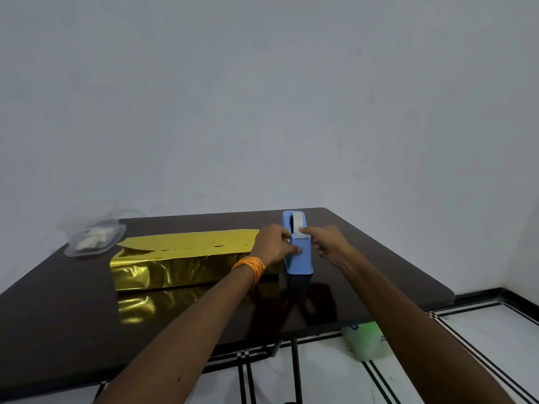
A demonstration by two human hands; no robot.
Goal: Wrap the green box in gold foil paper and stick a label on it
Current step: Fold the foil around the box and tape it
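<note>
**tapefan:** So where was the box while they fiddled with tape?

**stood_by_wall:** Lying flat on the table, right behind the left hand, its near end hidden by that wrist. It was all in foil with no green showing. The top flap wasn't stuck down, and I'd guess that's what the tape was for.

**tapefan:** And the hands?

**stood_by_wall:** The left fingers were curled round the dispenser, thumb low on its side, bracing it so it wouldn't slide, I reckon. The right hand had its fingertip and thumb closed on the tape end at the top, between the two hands. The rest of its fingers were loosely curled. It looked like a pinch, though the tip was tiny from where I stood.

**tapefan:** Any label?

**stood_by_wall:** Couldn't tell. A clear tub sat far out past the left fingers with something pale inside, too blurry to name.
</note>
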